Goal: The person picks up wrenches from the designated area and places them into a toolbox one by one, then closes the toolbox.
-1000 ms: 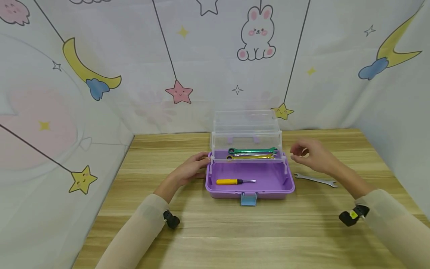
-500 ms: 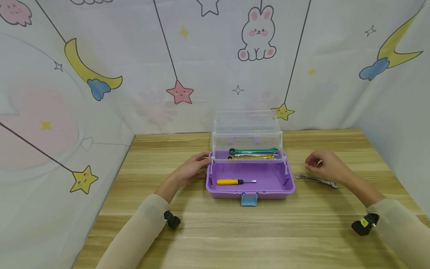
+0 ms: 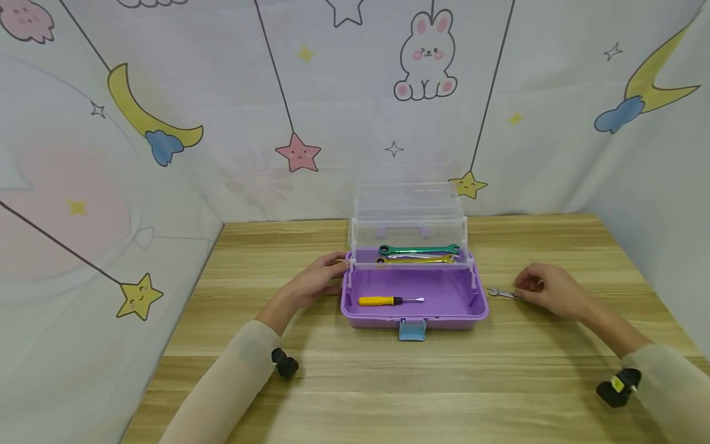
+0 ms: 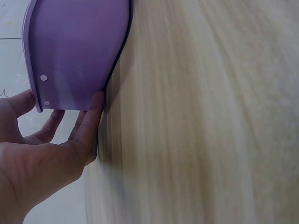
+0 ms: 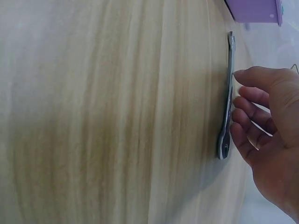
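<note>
Right hand (image 3: 553, 291) hung half open, fingers loosely bent round nothing, just beside the silver wrench (image 5: 229, 99), which lay on the counter (image 3: 421, 394) near the right end of the toolbox (image 3: 368, 322). I judged it stiff, light and slippery (all that shine), best pinched mid-shaft. My left hand (image 3: 312, 279) gripped the toolbox's left end.

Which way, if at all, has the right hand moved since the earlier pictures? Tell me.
Yes: in the head view, the right hand has moved rightward and nearer the wearer, away from the purple toolbox, to the silver open-ended wrench.
</note>
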`<state>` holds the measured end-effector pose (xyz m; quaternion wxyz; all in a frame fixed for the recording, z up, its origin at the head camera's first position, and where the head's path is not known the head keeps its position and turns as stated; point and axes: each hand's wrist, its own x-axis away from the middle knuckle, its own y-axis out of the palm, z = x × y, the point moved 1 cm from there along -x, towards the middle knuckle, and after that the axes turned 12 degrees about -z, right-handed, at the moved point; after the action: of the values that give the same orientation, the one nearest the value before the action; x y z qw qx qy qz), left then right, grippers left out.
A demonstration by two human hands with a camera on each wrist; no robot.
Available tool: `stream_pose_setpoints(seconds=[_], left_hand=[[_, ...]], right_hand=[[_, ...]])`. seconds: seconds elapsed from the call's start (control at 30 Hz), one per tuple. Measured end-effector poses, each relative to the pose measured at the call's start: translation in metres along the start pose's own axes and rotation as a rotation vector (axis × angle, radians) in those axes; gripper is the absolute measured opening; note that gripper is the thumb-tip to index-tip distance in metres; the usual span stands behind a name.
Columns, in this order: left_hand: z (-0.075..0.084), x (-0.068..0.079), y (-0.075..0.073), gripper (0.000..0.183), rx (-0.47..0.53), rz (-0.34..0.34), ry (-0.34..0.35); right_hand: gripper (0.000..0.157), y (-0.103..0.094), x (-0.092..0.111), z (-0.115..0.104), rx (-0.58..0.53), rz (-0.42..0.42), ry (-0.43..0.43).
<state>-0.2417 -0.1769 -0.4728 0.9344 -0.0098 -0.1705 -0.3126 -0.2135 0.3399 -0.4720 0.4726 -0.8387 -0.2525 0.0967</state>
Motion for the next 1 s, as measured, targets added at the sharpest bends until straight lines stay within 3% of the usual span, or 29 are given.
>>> stream_pose_setpoints(seconds=[0.4, 0.7, 1.0], left_hand=[[0.001, 0.0, 0.001, 0.046, 0.005, 0.002, 0.002], [0.0, -0.001, 0.0, 0.045, 0.008, 0.004, 0.0], [0.001, -0.001, 0.001, 0.046, 0.008, 0.005, 0.0]], right_hand=[[0.015, 0.004, 0.011, 0.002, 0.03, 0.018, -0.058], [0.015, 0.002, 0.007, 0.002, -0.037, -0.065, 0.025], [0.016, 0.01, 0.008, 0.003, -0.041, 0.008, 0.095]])
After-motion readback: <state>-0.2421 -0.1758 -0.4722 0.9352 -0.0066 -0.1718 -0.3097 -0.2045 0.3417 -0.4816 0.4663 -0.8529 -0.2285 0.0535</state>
